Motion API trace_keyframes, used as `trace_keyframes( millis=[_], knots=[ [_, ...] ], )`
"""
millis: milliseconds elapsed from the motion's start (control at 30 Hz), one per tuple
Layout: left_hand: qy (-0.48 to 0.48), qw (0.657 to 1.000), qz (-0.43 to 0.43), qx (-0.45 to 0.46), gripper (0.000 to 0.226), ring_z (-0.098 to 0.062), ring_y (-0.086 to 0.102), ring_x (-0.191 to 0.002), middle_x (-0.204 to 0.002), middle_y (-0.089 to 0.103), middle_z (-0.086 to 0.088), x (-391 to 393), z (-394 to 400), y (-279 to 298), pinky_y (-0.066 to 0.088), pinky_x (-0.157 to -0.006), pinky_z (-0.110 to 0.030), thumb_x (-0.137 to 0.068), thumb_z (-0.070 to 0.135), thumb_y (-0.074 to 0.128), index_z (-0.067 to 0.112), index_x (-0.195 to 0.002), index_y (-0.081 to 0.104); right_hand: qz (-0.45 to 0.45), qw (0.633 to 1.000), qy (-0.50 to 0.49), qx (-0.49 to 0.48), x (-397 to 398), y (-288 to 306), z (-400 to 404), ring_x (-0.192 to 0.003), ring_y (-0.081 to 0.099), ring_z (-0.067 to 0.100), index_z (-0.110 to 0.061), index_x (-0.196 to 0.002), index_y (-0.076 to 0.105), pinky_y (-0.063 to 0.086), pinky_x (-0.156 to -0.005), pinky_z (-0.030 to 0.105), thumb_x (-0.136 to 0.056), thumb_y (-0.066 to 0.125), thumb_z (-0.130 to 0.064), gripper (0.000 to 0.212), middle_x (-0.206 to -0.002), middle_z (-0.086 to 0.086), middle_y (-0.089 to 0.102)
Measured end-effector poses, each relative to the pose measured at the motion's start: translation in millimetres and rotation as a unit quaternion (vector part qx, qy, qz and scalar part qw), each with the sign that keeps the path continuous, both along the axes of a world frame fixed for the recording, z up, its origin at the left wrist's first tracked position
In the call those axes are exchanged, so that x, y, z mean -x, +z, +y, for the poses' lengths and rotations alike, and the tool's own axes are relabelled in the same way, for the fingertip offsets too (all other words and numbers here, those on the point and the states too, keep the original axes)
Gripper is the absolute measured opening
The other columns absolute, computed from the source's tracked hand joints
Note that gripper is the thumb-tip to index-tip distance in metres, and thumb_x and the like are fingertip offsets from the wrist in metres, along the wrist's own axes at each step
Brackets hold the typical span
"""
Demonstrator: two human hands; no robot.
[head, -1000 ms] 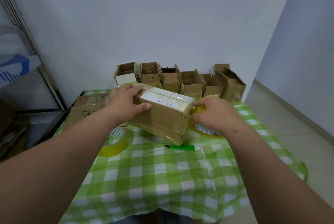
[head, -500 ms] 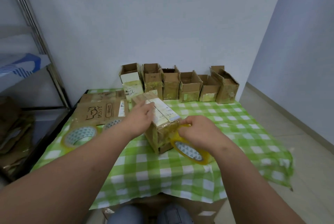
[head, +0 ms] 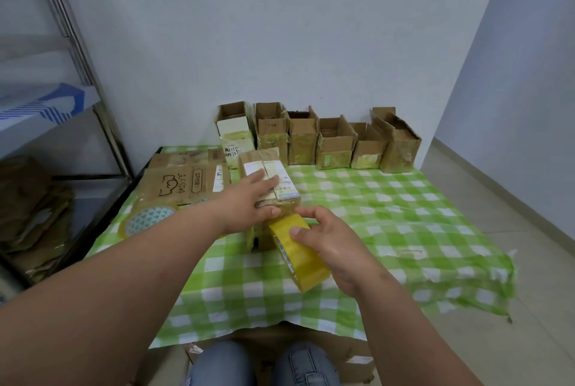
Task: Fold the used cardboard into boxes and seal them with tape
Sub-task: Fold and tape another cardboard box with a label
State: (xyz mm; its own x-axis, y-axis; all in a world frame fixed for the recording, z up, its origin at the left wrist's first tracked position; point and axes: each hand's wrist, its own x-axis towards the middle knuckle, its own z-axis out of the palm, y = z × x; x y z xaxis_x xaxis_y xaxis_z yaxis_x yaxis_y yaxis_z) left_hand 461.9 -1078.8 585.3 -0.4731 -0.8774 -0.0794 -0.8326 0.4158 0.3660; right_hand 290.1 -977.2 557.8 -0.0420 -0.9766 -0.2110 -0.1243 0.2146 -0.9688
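Note:
A closed cardboard box (head: 267,167) with white labels on top stands on the green checked tablecloth (head: 389,208), its long side pointing away from me. My left hand (head: 252,199) lies on the box's top near end, fingers stretched over the labels and thumb against the near face. My right hand (head: 329,239) grips a yellow tape roll (head: 298,252) held against the box's near lower face, thumb on the roll's outer band. The box's near face is largely hidden by both hands.
Several open-topped cardboard boxes (head: 336,146) line the wall at the table's back. Flat cardboard sheets (head: 183,183) lie at the left, with a second tape roll (head: 146,217) in front of them. A metal shelf (head: 77,52) stands left; my knees (head: 264,364) are below the table's front edge.
The box has been turned from lying crosswise to pointing away from me. My right hand carried the tape roll down and toward me off the box's end. The view drew back.

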Motion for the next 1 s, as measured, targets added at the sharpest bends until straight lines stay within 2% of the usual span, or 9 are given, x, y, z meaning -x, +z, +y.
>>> trace_keyframes(
  millis=[33,133,233,367,567,767,833,900,1000],
  knots=[
    [-0.003,1.0,-0.006,0.0,0.073,-0.019,0.011,-0.151,-0.165,-0.001,0.009,0,-1,1,0.017,-0.119,-0.033,-0.095,0.049,0.055,0.038,-0.156,0.016,-0.013,1.0,0.009,0.001,2,-1,2,-0.107,0.065,0.027,-0.036,-0.12,0.059,0.051,-0.097,0.045,-0.058,0.078,-0.048,0.066,-0.119,0.013,0.066],
    [-0.005,1.0,-0.015,-0.005,0.072,-0.02,0.013,-0.151,-0.165,0.0,0.011,-4,-8,2,0.019,-0.121,-0.037,-0.096,0.05,0.054,0.04,-0.155,0.015,-0.053,0.997,0.052,0.018,9,-7,7,-0.089,0.07,0.022,-0.024,-0.13,0.053,0.054,-0.073,0.034,-0.08,0.075,-0.013,0.055,-0.101,0.011,0.073],
    [0.002,1.0,-0.013,-0.004,0.071,-0.021,0.014,-0.151,-0.165,0.0,0.01,-3,-14,4,0.018,-0.121,-0.037,-0.097,0.05,0.052,0.039,-0.156,0.014,-0.076,0.994,0.071,0.035,10,-14,10,-0.087,0.07,0.022,-0.02,-0.136,0.045,0.054,-0.07,0.033,-0.089,0.065,0.003,0.056,-0.094,0.009,0.074],
    [0.007,1.0,0.003,-0.013,0.069,-0.02,0.013,-0.151,-0.166,0.001,0.007,3,-21,6,0.014,-0.12,-0.035,-0.098,0.048,0.05,0.036,-0.156,0.015,-0.096,0.991,0.079,0.047,7,-21,9,-0.09,0.069,0.016,-0.019,-0.143,0.038,0.053,-0.079,0.03,-0.09,0.065,0.001,0.063,-0.087,0.001,0.072],
    [0.015,0.999,0.037,-0.033,0.068,-0.018,0.011,-0.151,-0.166,0.002,0.005,4,-31,8,0.01,-0.12,-0.032,-0.1,0.042,0.052,0.031,-0.157,0.017,-0.138,0.986,0.079,0.053,5,-29,6,-0.105,0.066,0.027,-0.016,-0.141,0.04,0.053,-0.091,0.039,-0.079,0.069,-0.015,0.069,-0.116,0.024,0.066],
    [0.051,0.993,0.109,-0.014,0.075,-0.017,0.017,-0.15,-0.165,0.01,0.003,6,-28,-5,0.017,-0.119,-0.031,-0.095,0.038,0.061,0.027,-0.157,0.021,-0.103,0.989,0.089,0.051,13,-29,4,-0.1,0.069,0.025,-0.02,-0.136,0.043,0.053,-0.092,0.039,-0.087,0.071,-0.018,0.057,-0.104,0.014,0.073],
    [0.086,0.984,0.158,0.01,0.075,-0.021,0.034,-0.141,-0.159,0.028,-0.001,8,-22,-10,0.031,-0.112,-0.033,-0.09,0.034,0.069,0.023,-0.152,0.028,-0.068,0.992,0.101,0.046,22,-28,2,-0.102,0.069,0.027,-0.022,-0.135,0.047,0.05,-0.1,0.044,-0.079,0.076,-0.028,0.063,-0.104,0.016,0.072],
    [0.125,0.97,0.208,0.025,0.062,-0.022,0.051,-0.118,-0.142,0.043,-0.003,10,-13,-13,0.044,-0.092,-0.031,-0.087,0.029,0.073,0.021,-0.138,0.039,-0.052,0.992,0.108,0.041,29,-25,-1,-0.101,0.07,0.025,-0.021,-0.132,0.052,0.049,-0.101,0.043,-0.074,0.076,-0.03,0.064,-0.101,0.013,0.073],
    [0.142,0.955,0.26,0.029,0.046,-0.013,0.053,-0.097,-0.128,0.047,-0.001,9,-1,-17,0.042,-0.071,-0.021,-0.084,0.023,0.076,0.02,-0.117,0.045,-0.075,0.991,0.106,0.032,38,-25,-4,-0.093,0.068,0.022,-0.016,-0.123,0.061,0.05,-0.093,0.041,-0.071,0.075,-0.027,0.055,-0.093,0.006,0.073]
  ],
)
